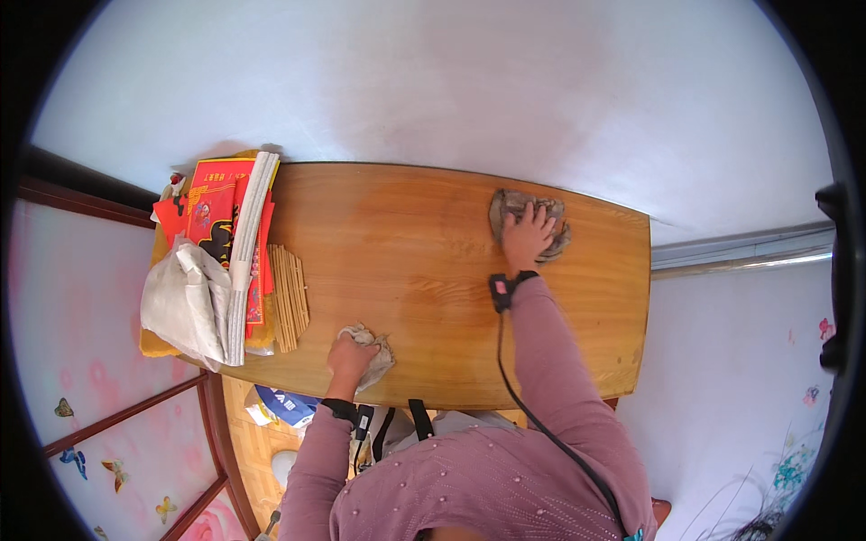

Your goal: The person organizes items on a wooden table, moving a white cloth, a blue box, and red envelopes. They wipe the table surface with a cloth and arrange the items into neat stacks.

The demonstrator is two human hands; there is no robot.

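Note:
My left hand (348,358) grips a crumpled pale cloth (379,368) near the front edge of a wooden tabletop (399,270). Farther back and to the right, my right hand (530,237) lies flat with fingers spread on a folded grey-brown cloth (504,206). That cloth rests on the wood close to the back edge. Faint damp-looking marks show on the surface between the two hands. Each wrist wears a black band with a small device, and a cable runs from the right one along my arm.
At the table's left end are red printed papers (213,203), a white rolled bundle (247,270), a whitish bag (183,297) and a bamboo slat mat (287,297). A wall (473,81) borders the back. A framed panel with butterflies (128,433) stands left. A blue bag (287,406) lies below.

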